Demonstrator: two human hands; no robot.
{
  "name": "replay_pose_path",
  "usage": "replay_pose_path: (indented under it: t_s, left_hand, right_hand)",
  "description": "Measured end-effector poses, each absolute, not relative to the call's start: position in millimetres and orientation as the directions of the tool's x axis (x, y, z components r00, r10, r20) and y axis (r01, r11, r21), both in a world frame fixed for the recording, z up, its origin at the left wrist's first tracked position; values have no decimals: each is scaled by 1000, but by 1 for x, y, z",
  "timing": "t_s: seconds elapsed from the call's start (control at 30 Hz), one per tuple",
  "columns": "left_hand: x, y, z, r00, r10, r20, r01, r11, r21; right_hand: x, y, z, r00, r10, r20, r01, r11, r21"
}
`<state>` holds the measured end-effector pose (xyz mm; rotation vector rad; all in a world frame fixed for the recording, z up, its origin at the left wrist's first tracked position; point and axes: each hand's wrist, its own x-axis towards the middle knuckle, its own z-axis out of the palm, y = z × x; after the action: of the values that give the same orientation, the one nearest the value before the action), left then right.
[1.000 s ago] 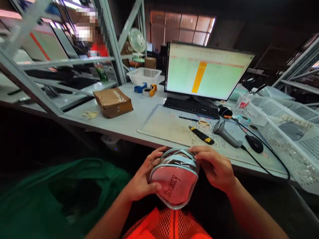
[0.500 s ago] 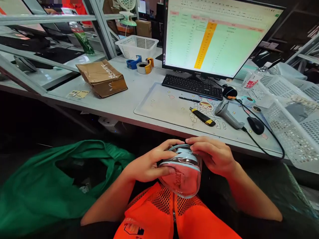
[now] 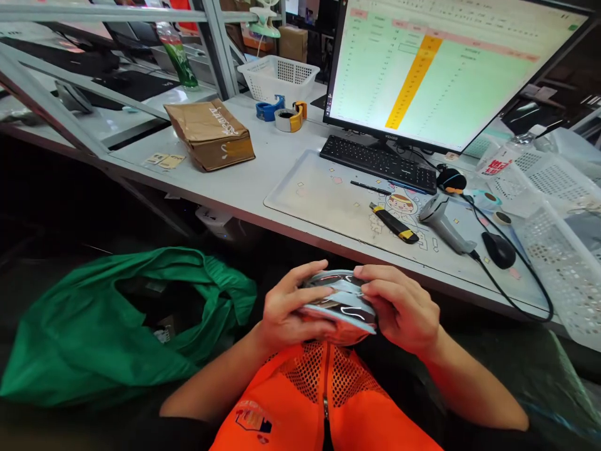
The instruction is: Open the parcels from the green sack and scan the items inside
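Note:
A small see-through zip pouch (image 3: 350, 299) with light blue trim is held in front of my orange vest, below the desk's front edge. My left hand (image 3: 291, 307) is closed around its left side, thumb in front and fingers over the top. On the right, my right hand (image 3: 406, 307) pinches the pouch's upper edge close to the zipper; the pull itself is hard to make out. The pouch is tilted so that its top faces me, and its pink front is mostly turned out of sight.
On the desk mat lie a utility knife (image 3: 393, 223), a barcode scanner (image 3: 446, 224) and a mouse (image 3: 498, 250). Behind are a keyboard (image 3: 378, 164) and monitor (image 3: 422, 75). A brown paper bag (image 3: 211, 134) stands left, white baskets (image 3: 563, 269) right. An opened green bag (image 3: 94, 326) sits low left.
The pouch has tipped, so its lettered pink front has turned downward and its top shows more. Both hands keep hold of it. The whole view has shifted slightly.

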<state>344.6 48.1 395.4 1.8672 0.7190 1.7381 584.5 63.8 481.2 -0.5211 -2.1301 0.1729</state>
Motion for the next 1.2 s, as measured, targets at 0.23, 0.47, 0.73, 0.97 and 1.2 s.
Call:
replay_pose_path:
  t_s: [0.23, 0.47, 0.73, 0.97, 1.2]
  left_hand:
    - [359, 46, 375, 121, 950, 288, -451, -206, 869]
    - [351, 40, 350, 257, 952, 167, -328, -77, 941]
    - [330, 52, 406, 669, 734, 114, 219, -342, 914]
    - [334, 66, 403, 497, 838, 223, 26, -272, 962]
    - [332, 78, 391, 391, 897, 207, -249, -113, 962]
  right_hand:
    - [585, 58, 467, -100, 372, 923, 455, 842, -289]
    - [605, 53, 479, -367, 378, 850, 429, 879, -206]
    - [597, 67, 507, -839, 355, 412, 320, 935, -155]
    - [591, 77, 499, -717, 418, 558, 356, 908, -222]
    - [601, 82, 499, -616, 495, 613, 337, 869, -363]
